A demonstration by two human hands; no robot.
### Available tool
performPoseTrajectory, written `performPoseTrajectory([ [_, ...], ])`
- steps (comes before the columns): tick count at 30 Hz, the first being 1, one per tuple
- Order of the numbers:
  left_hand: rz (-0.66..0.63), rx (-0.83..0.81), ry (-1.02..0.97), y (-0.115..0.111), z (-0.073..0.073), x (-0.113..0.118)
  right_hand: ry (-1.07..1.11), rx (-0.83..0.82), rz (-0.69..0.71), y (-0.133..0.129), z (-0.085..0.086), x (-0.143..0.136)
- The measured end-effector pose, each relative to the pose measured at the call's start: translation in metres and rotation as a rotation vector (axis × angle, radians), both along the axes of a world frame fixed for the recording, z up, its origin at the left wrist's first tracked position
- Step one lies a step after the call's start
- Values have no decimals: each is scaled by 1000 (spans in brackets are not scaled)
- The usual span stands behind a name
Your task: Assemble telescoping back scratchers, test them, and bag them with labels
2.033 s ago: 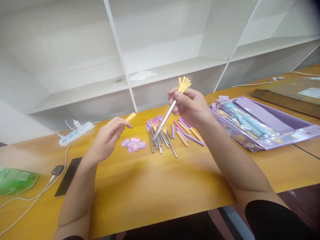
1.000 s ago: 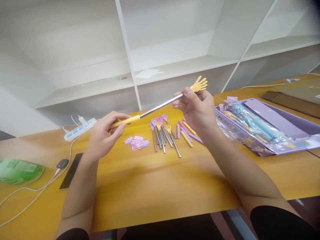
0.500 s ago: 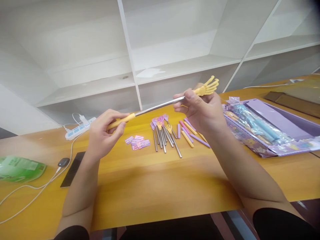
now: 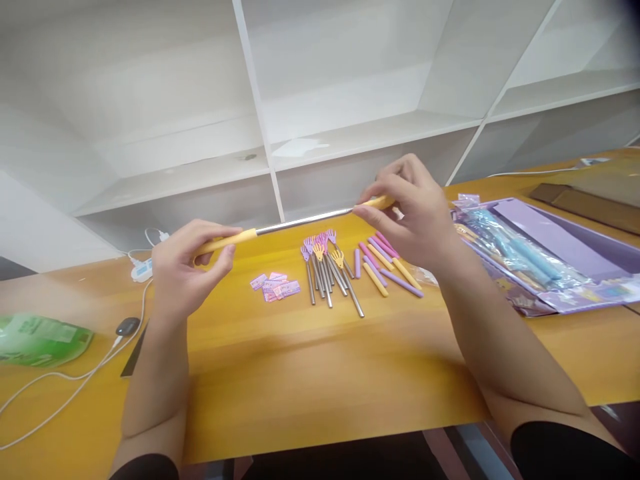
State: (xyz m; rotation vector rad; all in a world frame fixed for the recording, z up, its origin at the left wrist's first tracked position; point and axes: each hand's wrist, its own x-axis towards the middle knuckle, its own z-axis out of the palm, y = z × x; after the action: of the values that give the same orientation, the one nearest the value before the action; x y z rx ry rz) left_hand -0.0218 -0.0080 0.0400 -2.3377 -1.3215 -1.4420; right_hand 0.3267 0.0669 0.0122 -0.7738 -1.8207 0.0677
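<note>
A back scratcher [image 4: 305, 219] with a thin metal rod is held level above the table between my two hands. My left hand [image 4: 187, 263] pinches its yellow handle. My right hand [image 4: 413, 207] grips the yellow claw end, which the fingers mostly hide. Below lie several more metal rods with claw heads [image 4: 323, 267] in purple, pink and yellow. To their right are loose handle tubes [image 4: 385, 263] in yellow, purple and pink. Small printed cards [image 4: 275, 287] lie to the left of the rods.
An open purple box [image 4: 555, 300] with plastic-wrapped items [image 4: 525, 247] stands at the right. On the left are a green bag [image 4: 45, 340], a black device [image 4: 127, 326] on a white cable, a dark flat object [image 4: 134, 357] and a power strip [image 4: 143, 270]. White shelving [image 4: 350, 137] rises behind.
My right hand has shifted from the rod just below the claw onto the claw itself, covering it. My left hand has moved left with the handle. The back scratcher is now nearer level.
</note>
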Motion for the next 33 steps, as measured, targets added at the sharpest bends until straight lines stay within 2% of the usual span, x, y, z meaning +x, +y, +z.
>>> performPoseTrajectory([
  [3,-1,19,36,-1,0,-1,-136,87,-18,6,-3,4],
  [6,-21,51,58,0,-2,-1,-181,110,10,9,-4,5],
  [12,-23,113,91,2,-4,-1,-158,136,26,4,-3,1],
  [17,-40,63,81,-1,-3,0,-140,116,21,0,-1,0],
  [23,-72,85,49,-2,-4,4,-139,130,27,-5,3,0],
  [33,-120,167,47,3,-7,7,-140,193,66,-1,0,0],
])
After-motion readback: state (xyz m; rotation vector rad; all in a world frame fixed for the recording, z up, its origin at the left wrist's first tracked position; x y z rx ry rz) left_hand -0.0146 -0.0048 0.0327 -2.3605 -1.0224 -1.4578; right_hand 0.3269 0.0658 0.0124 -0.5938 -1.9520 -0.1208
